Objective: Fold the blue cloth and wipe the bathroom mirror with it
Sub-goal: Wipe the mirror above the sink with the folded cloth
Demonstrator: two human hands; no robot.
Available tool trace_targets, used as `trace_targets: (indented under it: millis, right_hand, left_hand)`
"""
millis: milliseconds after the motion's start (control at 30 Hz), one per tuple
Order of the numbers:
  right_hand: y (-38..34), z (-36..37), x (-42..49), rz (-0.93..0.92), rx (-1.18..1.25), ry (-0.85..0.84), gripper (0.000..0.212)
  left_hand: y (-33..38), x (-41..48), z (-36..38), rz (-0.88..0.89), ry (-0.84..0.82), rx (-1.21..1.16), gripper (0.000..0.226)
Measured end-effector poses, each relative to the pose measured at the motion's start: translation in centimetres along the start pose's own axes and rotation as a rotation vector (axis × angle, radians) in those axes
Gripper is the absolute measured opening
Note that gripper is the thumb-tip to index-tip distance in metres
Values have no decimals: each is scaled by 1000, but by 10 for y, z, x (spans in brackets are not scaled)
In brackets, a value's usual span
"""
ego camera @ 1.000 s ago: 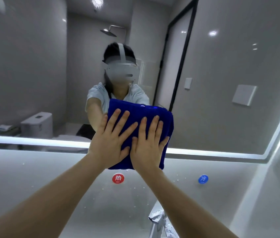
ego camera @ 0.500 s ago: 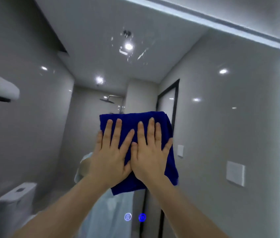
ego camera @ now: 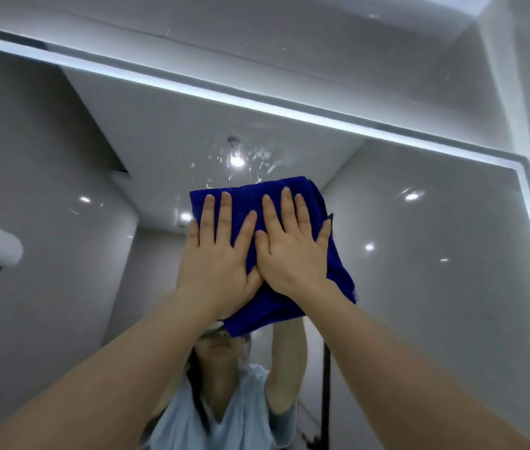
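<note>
While the fingers (ego camera: 225, 216) of the left hand (ego camera: 216, 258) are straight and a little spread, they press flat on the blue cloth (ego camera: 268, 306), with the tips just under its upper edge. The right hand (ego camera: 293, 258) has its fingers straight and spread in the same way, and their tips also reach almost to that edge. No finger is curled around the fabric; both palms lie on it. The two hands are side by side and meet near the thumbs. The left little finger lies at the left edge of the cloth.

The cloth is folded into a thick, roughly square pad and lies between the hands and the mirror (ego camera: 419, 254). It shows as a narrow band above the fingertips, as a wider part to the right of the right hand, and as a hanging corner below the wrists. The pad is in the upper part of the mirror, below the lit strip (ego camera: 257, 107) along the frame. Just above the cloth, small water marks (ego camera: 257, 155) are on the glass around a reflected ceiling lamp (ego camera: 237, 160). Below the hands the glass reflects the person (ego camera: 224, 404) in a light shirt, arms raised.
</note>
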State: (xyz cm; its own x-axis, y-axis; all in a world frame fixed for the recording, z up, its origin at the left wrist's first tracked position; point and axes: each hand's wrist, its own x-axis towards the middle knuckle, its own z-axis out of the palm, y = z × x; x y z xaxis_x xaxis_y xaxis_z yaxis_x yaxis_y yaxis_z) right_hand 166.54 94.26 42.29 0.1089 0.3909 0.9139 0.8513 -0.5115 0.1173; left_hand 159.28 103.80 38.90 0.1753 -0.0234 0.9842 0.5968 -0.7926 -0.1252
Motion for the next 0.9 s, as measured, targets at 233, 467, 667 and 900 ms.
trace_targets:
  millis: [233, 467, 667, 900]
  right_hand:
    - [-1, -19, 59, -9, 29, 46, 54]
    - [-33, -29, 96, 45, 68, 47, 55]
    - [-80, -25, 104, -117, 30, 1, 55]
    - [-124, -3, 79, -222, 1, -8, 54]
  left_hand:
    - [-20, 61, -9, 2, -78, 47, 80]
    - [-58, 96, -24, 50, -71, 83, 69]
    - [-96, 71, -27, -104, -47, 76, 71]
    - [-118, 20, -25, -243, -8, 3, 69]
